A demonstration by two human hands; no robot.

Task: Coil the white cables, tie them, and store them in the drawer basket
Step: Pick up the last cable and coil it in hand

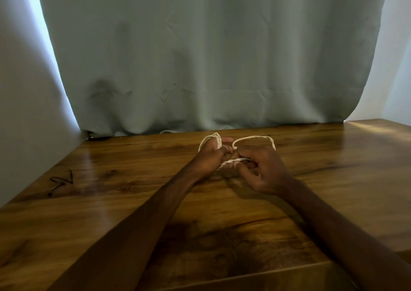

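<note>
Step in hand: tying. The left hand (210, 157) and right hand (264, 170) both pinch the white cable (251, 137) above the table (133, 201). Next move, likely: cinch the wrap tight.

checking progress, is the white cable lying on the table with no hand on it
No, the left hand and the right hand both grip the white cable.
</note>
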